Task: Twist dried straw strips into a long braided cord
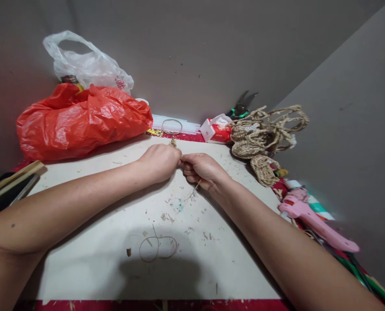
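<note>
My left hand [162,163] is closed in a fist over the upper middle of the white board [91,272]. A small bit of dry plant-like material [173,142] pokes out above its knuckles. My right hand [202,169] is pinched closed right beside it, fingertips meeting the left fist. A thin straw-coloured strand [197,185] hangs below my right palm. What lies between the fingers is mostly hidden. Nearer the front of the board lies a thin looped cord [158,248], with small scraps around it.
At the back left sits a red plastic bag [85,119] with a clear bag [85,65] behind it. Braided rope [260,134], a tissue pack [216,129] and pruning shears [242,107] stand at the back right. A pink glue gun [318,222] lies along the right edge.
</note>
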The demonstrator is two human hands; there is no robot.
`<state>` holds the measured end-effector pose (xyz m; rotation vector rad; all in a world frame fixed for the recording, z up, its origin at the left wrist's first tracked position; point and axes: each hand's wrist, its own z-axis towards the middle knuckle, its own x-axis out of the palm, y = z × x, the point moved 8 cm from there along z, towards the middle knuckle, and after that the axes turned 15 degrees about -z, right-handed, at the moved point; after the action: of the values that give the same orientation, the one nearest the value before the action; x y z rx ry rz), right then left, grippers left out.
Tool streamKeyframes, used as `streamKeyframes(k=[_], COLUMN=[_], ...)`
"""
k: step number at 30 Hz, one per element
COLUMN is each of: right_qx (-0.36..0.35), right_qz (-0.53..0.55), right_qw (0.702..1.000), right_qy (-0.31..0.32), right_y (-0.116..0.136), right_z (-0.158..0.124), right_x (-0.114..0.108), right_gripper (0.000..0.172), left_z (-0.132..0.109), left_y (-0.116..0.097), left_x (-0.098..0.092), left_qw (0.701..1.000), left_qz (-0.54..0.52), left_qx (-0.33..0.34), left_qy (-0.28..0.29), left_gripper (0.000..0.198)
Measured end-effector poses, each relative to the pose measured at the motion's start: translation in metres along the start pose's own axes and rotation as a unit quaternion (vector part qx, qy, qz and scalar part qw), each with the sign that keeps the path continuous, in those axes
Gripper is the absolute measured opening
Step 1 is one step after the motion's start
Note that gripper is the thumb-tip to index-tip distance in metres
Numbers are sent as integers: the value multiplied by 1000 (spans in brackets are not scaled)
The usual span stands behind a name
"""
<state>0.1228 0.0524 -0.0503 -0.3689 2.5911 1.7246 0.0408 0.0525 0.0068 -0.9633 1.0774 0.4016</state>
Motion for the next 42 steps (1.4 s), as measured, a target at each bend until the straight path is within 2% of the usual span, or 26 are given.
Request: streamKeyframes(k=[4, 10, 13, 15, 17, 18, 19, 20, 21, 22, 23, 25, 28, 32, 35, 38, 42], right_qx=[19, 55, 62, 60, 56, 56, 58, 61, 63, 65, 65, 59, 45, 24, 17, 16, 12], right_qz=[30, 58, 70, 80, 90, 93, 95, 96, 96, 96, 95, 89, 79, 72, 62, 57, 31], right_qw=[999, 995, 993, 991, 990, 989, 989, 988, 986, 985, 984, 984, 983, 976, 978, 980, 980], right_qy=[22, 52, 76, 89, 92, 95, 100, 107, 117, 127, 135, 143, 162, 203, 199, 191, 194], right_y=[-3, -10, -13, -12, -10, -8, -7, -7, -6, -6, -6, -6, -7, -7, -6, -3, -2], right_z=[0, 3, 5, 5, 5, 5, 5, 4, 4, 4, 4, 6, 8, 9, 8, 6, 4], right_x=[3, 5, 5, 3, -1, -2, -3, -3, -1, 0, 1, 3, 5, 7, 6, 5, 7], right_gripper=[32, 33, 26, 23, 22, 21, 21, 20, 19, 19, 18, 17, 13, 10, 10, 11, 15], left_z=[-6, -14, -16, -15, -12, -8, -2, 4, 8, 10, 12, 14, 11, 7, 5, 3, 2], left_y=[-7, -19, -26, -26, -20, -13, -4, 6, 16, 25, 31, 36, 36, 38, 40, 35, 29], left_x=[8, 24, 21, 14, 3, -6, -18, -30, -40, -42, -36, -8, 26, 36, 42, 49, 51], left_qw=[999, 996, 995, 991, 979, 974, 970, 964, 951, 934, 918, 881, 800, 720, 664, 635, 653], left_qz=[37, 76, 42, -11, -99, -154, -209, -258, -303, -343, -381, -460, -574, -653, -694, -710, -694], left_qx=[-4, 32, 46, 46, 22, -1, -22, -38, -49, -57, -63, -103, -172, -229, -268, -282, -265], left_qy=[18, 43, 74, 129, 176, 165, 118, 42, -33, -83, -93, -39, 34, 51, 70, 116, 145], left_gripper=[23, 25, 22, 19, 24, 29, 31, 31, 27, 23, 19, 15, 15, 13, 11, 7, 9])
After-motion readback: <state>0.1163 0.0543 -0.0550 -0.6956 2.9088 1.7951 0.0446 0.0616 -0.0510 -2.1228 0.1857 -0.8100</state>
